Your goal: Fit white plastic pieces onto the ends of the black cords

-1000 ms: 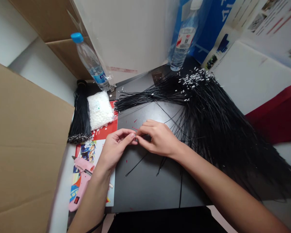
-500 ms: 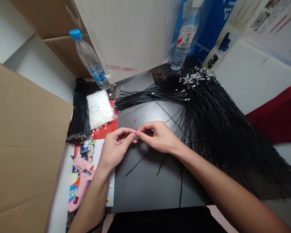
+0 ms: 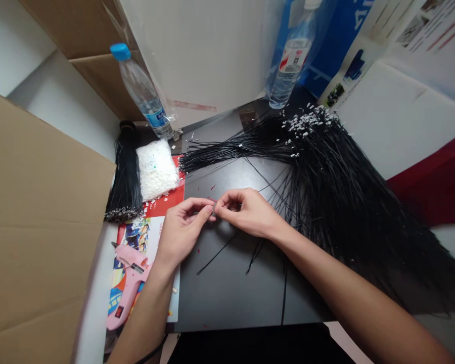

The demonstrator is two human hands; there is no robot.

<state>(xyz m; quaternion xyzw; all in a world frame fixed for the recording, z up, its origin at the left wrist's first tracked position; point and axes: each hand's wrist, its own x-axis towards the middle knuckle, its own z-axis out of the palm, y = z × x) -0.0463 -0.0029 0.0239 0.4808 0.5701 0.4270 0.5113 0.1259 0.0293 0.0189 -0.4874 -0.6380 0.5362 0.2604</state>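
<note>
Above the dark table my left hand [image 3: 184, 227] pinches with thumb and forefinger, its tips close against those of my right hand [image 3: 246, 212], which pinches too. Whatever sits between the fingertips is tiny and mostly covered, so I cannot make out its kind. Behind the hands a bundle of thin black wires [image 3: 231, 154] lies across the table. To the right spreads a large heap of black wires [image 3: 337, 187], with small white connectors [image 3: 307, 121] at its far end. A few loose wires [image 3: 216, 254] run beneath my right hand.
A pink glue gun [image 3: 127, 283] lies left of my left forearm on a colourful printed sheet [image 3: 174, 283]. Behind it are a clear bag of small white pieces [image 3: 157, 172] and another black wire bundle [image 3: 127, 172]. Two water bottles [image 3: 146, 101] stand at the back; cardboard [image 3: 41, 217] borders the left.
Both hands keep almost the same place and pinch. The fingertips have parted very slightly, and the whole view has shifted a little.
</note>
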